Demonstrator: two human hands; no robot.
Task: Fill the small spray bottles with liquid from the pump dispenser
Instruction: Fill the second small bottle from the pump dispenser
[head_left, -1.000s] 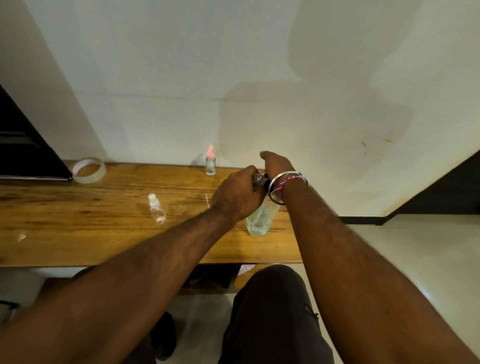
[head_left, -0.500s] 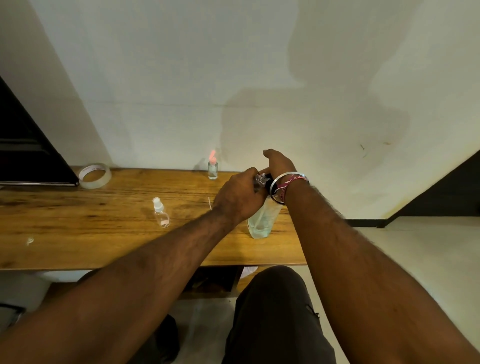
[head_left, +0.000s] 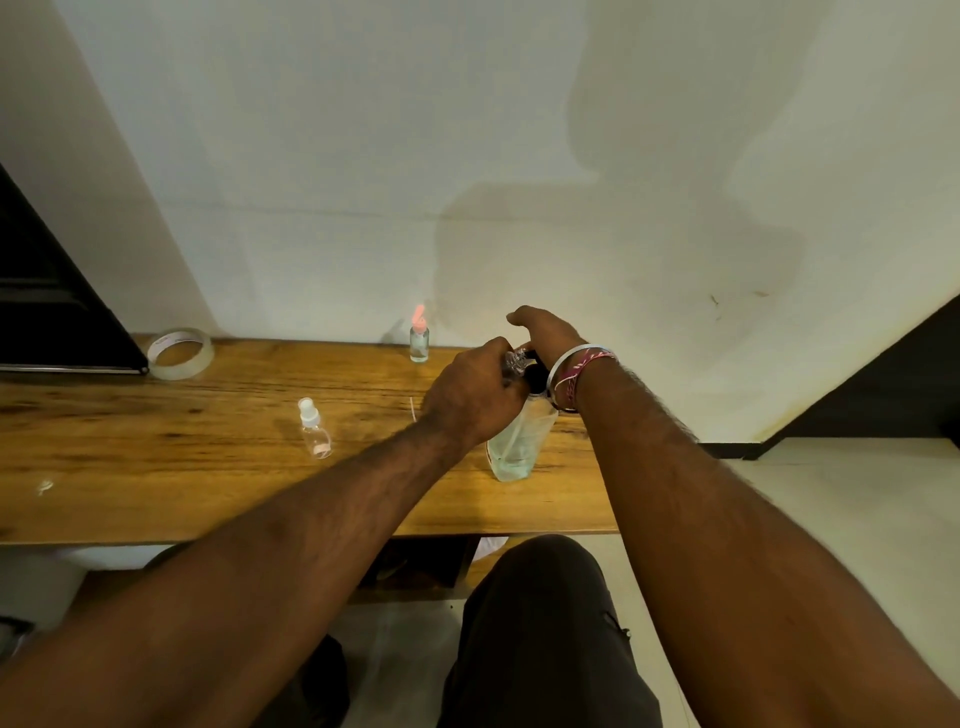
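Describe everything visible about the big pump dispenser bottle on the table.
The pump dispenser is a clear, plastic-looking bottle standing near the front right part of the wooden table, holding pale liquid low down, with a thin tube visible inside. Its dark pump top is mostly hidden. The right hand rests over the top; the left hand holds a small clear item against it.

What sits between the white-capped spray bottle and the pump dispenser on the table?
A thin white straw-like piece lies on the wood between the white-capped spray bottle and the pump dispenser; the left forearm crosses there too. Head view.
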